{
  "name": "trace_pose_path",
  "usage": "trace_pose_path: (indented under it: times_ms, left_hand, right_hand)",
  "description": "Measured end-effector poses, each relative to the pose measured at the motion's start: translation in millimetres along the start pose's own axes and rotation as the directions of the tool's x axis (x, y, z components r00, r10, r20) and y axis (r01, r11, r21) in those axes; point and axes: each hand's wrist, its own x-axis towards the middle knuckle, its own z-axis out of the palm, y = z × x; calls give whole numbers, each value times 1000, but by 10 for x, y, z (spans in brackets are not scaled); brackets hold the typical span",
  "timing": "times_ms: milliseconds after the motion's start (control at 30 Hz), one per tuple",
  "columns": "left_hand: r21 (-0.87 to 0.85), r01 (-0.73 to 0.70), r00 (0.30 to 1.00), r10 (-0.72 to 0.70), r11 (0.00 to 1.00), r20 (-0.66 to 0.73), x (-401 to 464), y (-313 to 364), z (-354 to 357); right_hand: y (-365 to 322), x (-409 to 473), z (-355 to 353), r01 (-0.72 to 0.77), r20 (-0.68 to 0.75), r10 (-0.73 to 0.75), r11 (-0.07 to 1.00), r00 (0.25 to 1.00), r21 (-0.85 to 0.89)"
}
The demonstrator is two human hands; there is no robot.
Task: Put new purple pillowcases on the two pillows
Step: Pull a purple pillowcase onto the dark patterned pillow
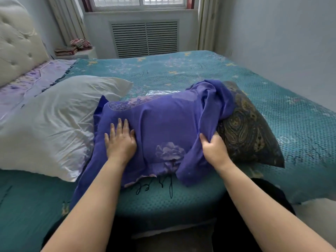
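Observation:
A purple pillowcase (163, 124) with a pale flower print covers most of a dark paisley-patterned pillow (249, 131) lying across the bed's near corner. The pillow's right end still pokes out of the bunched cloth. My left hand (121, 140) presses flat on the purple cloth at its left part, fingers straight. My right hand (214, 147) grips a fold of the purple pillowcase next to the bare end of the pillow. A second pillow (54, 122) in a white cover lies to the left, touching the purple cloth.
The bed (200, 73) has a teal knitted bedspread and a tufted cream headboard (16, 42) at the left. A clear plastic wrapper (163, 92) lies behind the pillow. Folded cloths (76, 46) sit on a nightstand by the window; a wall stands close on the right.

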Motion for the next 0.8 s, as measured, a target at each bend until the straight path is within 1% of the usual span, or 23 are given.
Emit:
trace_pose_path:
  times_ms: [33, 67, 133, 167, 200, 234, 300, 334, 367, 400, 434, 467, 534, 601, 634, 734, 801]
  left_hand:
    - [14, -11, 1000, 11, 1000, 19, 21, -6, 29]
    - [36, -32, 999, 31, 999, 44, 26, 14, 61]
    - [73, -64, 993, 56, 995, 100, 11, 77, 139]
    - [74, -63, 993, 56, 995, 102, -3, 90, 166]
    - [54, -56, 995, 52, 997, 81, -9, 88, 177]
    - [17, -47, 998, 46, 999, 30, -17, 64, 167]
    - [-87, -19, 994, 9, 996, -109, -45, -54, 114]
    - [-157, 11, 983, -40, 988, -182, -79, -120, 95]
    - [-244, 63, 961, -125, 968, -246, -123, -182, 87]
    - [-335, 140, 927, -242, 932, -285, -181, -237, 83]
    - [-422, 229, 883, -370, 877, -289, -255, -283, 91]
    - [-490, 314, 836, -481, 813, -264, -348, -315, 112]
    - [-572, 422, 753, -623, 703, -210, -562, -315, 165]
    - [-614, 439, 712, -670, 656, -208, -750, -272, 231]
    - [-623, 434, 710, -673, 651, -209, -827, -249, 259]
    - [-596, 422, 740, -639, 684, -209, -918, -256, 299]
    - [-531, 459, 753, -629, 713, -194, -899, -368, 273]
  right_hand:
    - [119, 12, -113, 5, -26, -7, 999, 1000, -53]
    - [262, 62, -240, -36, -73, 27, 992, 997, -121]
    - [470, 175, -446, -188, -190, 160, 973, 969, -137]
    - [510, 200, -485, -220, -211, 188, 965, 959, -141]
    - [515, 216, -486, -225, -209, 193, 964, 959, -143]
    - [508, 213, -461, -215, -198, 186, 967, 962, -135]
    - [508, 201, -408, -180, -180, 164, 981, 970, -78]
    - [536, 186, -401, -178, -180, 170, 984, 969, -25]
    - [567, 169, -406, -191, -175, 196, 981, 965, 42]
    - [596, 151, -402, -203, -169, 220, 973, 961, 113]
    - [613, 116, -385, -214, -155, 241, 961, 958, 174]
    - [625, 72, -354, -227, -128, 257, 951, 958, 212]
    - [627, -17, -264, -251, -51, 267, 944, 962, 214]
    - [626, -90, -169, -250, 0, 258, 938, 966, 238]
    - [619, -117, -142, -250, 10, 256, 931, 966, 265]
    - [613, -139, -113, -219, -2, 232, 923, 973, 315]
    - [622, -145, -116, -185, -53, 216, 918, 975, 350]
